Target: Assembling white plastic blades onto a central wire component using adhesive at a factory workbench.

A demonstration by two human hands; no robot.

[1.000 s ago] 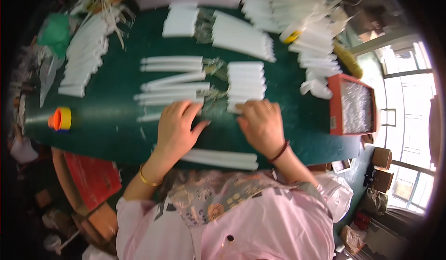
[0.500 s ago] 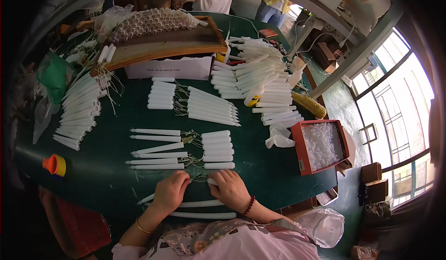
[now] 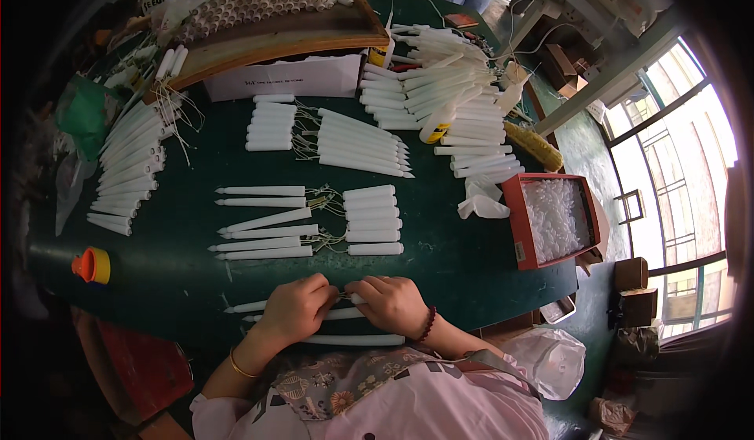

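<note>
My right hand (image 3: 389, 305) is closed round a short white tube (image 3: 358, 298), its end showing at the fingertips. My left hand (image 3: 298, 308) pinches thin wires (image 3: 343, 295) that run to this tube. A pointed white candle stick (image 3: 242, 308) sticks out left of my left hand; its other end is hidden, so I cannot tell whether I hold it. Beneath my hands lie more white sticks (image 3: 353, 339). Just beyond, pointed candle sticks (image 3: 263, 202) are wired to short white tubes (image 3: 373, 224) in a loose row.
Farther back lies another wired candle group (image 3: 361, 143). White tubes are heaped at left (image 3: 129, 173) and right (image 3: 463, 102), near a glue bottle (image 3: 440, 122). A red box (image 3: 554, 220) holds small clear pieces. Orange-yellow tape (image 3: 96, 265) sits left; a wooden tray (image 3: 275, 39) stands behind.
The view has tipped, so the table's things sit higher in it. My hands have come slightly closer together, and the pointed stick by my left hand lies more level.
</note>
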